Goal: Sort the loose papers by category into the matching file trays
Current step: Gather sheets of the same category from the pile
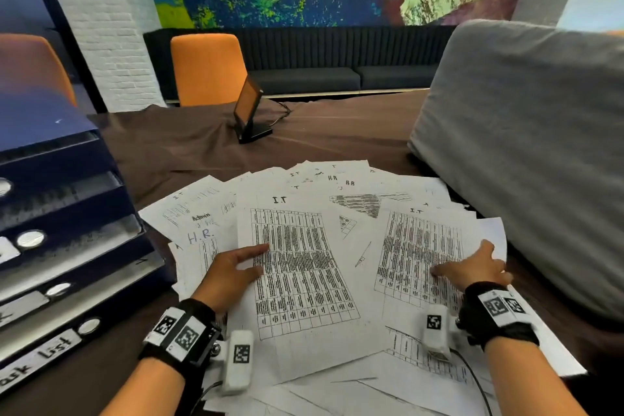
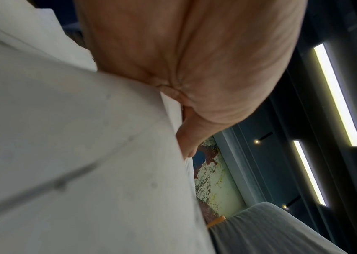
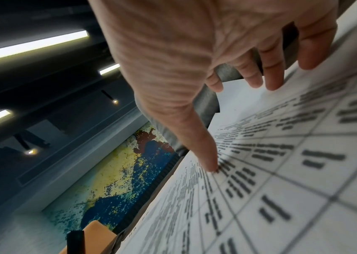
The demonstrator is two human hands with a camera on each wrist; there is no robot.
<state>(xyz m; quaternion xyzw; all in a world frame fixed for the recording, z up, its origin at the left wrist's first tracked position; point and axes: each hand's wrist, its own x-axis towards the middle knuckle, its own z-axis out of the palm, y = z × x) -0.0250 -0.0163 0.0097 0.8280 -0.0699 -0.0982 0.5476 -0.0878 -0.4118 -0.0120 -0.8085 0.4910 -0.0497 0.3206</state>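
Loose papers (image 1: 337,246): lying fanned across the brown-clothed table (image 1: 189,149), centre to 5 o'clock; headings "I.T", "H.R." and "Admin" are showing.

File trays (image 1: 67,213): dark blue stack standing at 9 o'clock, just beside the papers; the lowest label is partly reading "ask List".

Left hand (image 1: 229,270): pinching the left edge of the large central I.T sheet (image 1: 297,280), thumb lying on top, fingers going under the edge.

Right hand (image 1: 479,267): lying spread and relaxed on a second I.T sheet (image 1: 418,246) at 4 o'clock, thumb tip pressing the print, gripping nothing.

Grey cushion (image 1: 526,145): sitting at 2 o'clock, against the papers' far right edge.
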